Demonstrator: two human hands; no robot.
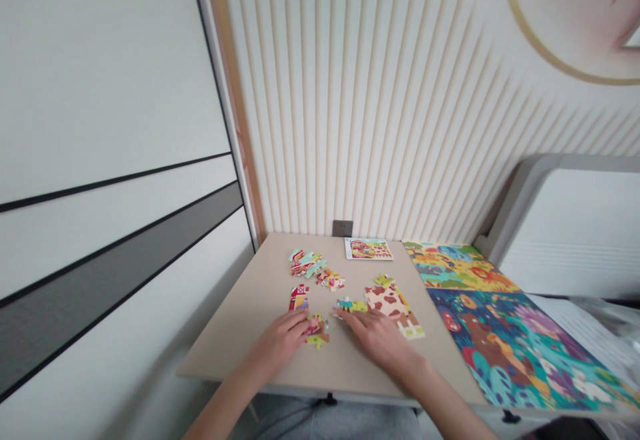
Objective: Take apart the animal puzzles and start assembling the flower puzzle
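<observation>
My left hand rests at the left edge of a small joined section of jigsaw puzzle with pink figures, its fingers closed on that edge. Just above it lies a barn section in red and white, partly behind my fingers. My right hand reaches in from the right, fingertips closed at the left end of a green and blue puzzle strip. That strip meets a larger cow-patterned section, whose lower left my hand partly covers. A narrow gap of tabletop separates the two hands.
Loose puzzle pieces lie in a heap at the back left, with more pieces beside them. A reference picture card lies near the wall. Two colourful assembled puzzles cover the right side of the table.
</observation>
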